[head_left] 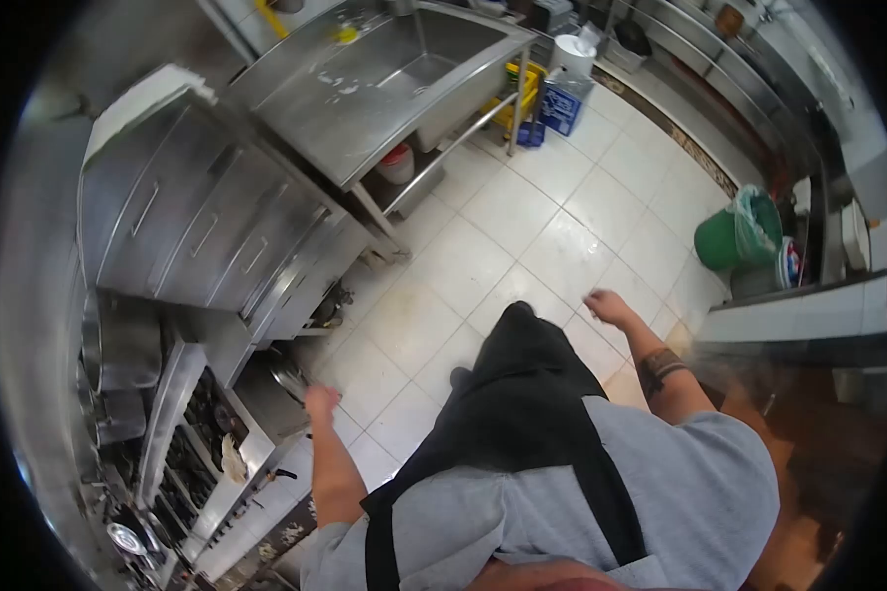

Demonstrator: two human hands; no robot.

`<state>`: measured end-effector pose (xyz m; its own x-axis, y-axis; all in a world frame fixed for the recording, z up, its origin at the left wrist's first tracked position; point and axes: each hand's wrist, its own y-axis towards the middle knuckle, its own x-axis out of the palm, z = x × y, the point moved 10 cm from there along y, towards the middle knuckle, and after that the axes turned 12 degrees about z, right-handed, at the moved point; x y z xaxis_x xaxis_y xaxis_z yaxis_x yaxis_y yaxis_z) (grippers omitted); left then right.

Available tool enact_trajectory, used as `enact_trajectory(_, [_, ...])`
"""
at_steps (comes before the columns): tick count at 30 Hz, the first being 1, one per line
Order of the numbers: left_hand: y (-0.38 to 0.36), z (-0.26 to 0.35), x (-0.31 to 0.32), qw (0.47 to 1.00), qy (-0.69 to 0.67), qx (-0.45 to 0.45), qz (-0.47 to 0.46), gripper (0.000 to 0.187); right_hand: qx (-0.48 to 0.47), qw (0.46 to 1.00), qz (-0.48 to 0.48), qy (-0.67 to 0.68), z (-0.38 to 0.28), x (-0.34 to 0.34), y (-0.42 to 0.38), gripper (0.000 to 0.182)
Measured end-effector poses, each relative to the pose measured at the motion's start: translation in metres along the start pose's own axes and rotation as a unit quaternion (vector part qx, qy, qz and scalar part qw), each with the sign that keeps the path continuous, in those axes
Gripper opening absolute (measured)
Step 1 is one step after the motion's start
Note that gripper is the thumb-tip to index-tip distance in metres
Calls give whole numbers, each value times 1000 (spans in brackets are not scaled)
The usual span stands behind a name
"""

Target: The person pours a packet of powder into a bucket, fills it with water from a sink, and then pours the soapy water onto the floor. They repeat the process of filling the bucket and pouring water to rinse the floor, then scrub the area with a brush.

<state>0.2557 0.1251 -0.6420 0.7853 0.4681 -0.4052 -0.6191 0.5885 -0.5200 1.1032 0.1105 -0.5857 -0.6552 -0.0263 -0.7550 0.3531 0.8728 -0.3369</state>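
Observation:
My left hand (322, 402) hangs low beside the stove, with its fingers loosely bent and nothing visible in it. On the other side, my right hand (608, 306) is held out over the tiled floor (562, 251), its fingers slightly curled and no object in them. Neither hand appears to touch anything. A black apron (522, 394) covers my front over a grey shirt (680, 483). Nearest my left hand is the stove (207, 433), with a light cloth (233, 459) on its front edge.
A steel sink (365, 118) stands ahead on the left, beside steel drawers (197, 222). Underneath the sink is a white bucket (396, 165) with a red top. A blue crate (562, 106) sits farther back. To the right stands a green bin (729, 239) with a plastic liner.

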Motion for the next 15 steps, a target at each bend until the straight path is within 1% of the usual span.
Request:
enact_trajectory(2, [-18,106,46,994,15,112,12,20,-73,995,26,58,-46,-24,13,39])
enact_trajectory(3, [-53,152,73,989,32,145,7,22,-80,993,19,83,-66,-41,6,39])
enact_trajectory(5, [-96,198,133,978,71,197,4,22,-106,987,-1,122,-61,-57,4,37])
enact_trajectory(6, [-115,202,173,979,38,195,-40,21,-100,983,-4,152,-37,-58,4,37])
enact_trajectory(7, [-127,190,210,978,6,191,-87,20,-23,983,-34,181,-4,-62,-5,39])
enact_trajectory(8, [-129,158,246,965,94,220,-109,19,-40,991,-23,127,19,-83,-16,41])
enact_trajectory(9, [-136,136,293,943,178,250,-131,18,-55,995,-26,77,63,-88,-21,44])
enact_trajectory(10, [-186,112,335,948,224,151,-170,18,-44,997,-33,47,93,-114,-36,45])
enact_trajectory(11, [-240,100,382,940,242,130,-200,20,9,998,-57,1,135,-135,-51,46])
enact_trajectory(12, [-281,92,422,929,267,106,-231,21,20,998,-50,-8,175,-160,-62,46])
enact_trajectory(13, [-305,102,480,908,262,149,-290,23,36,999,-32,16,213,-196,-70,45])
enact_trajectory(14, [-335,114,541,883,255,184,-348,26,52,996,-8,73,258,-232,-69,41])
enact_trajectory(15, [-393,169,594,856,210,238,-409,33,96,992,53,65,249,-324,-81,43])
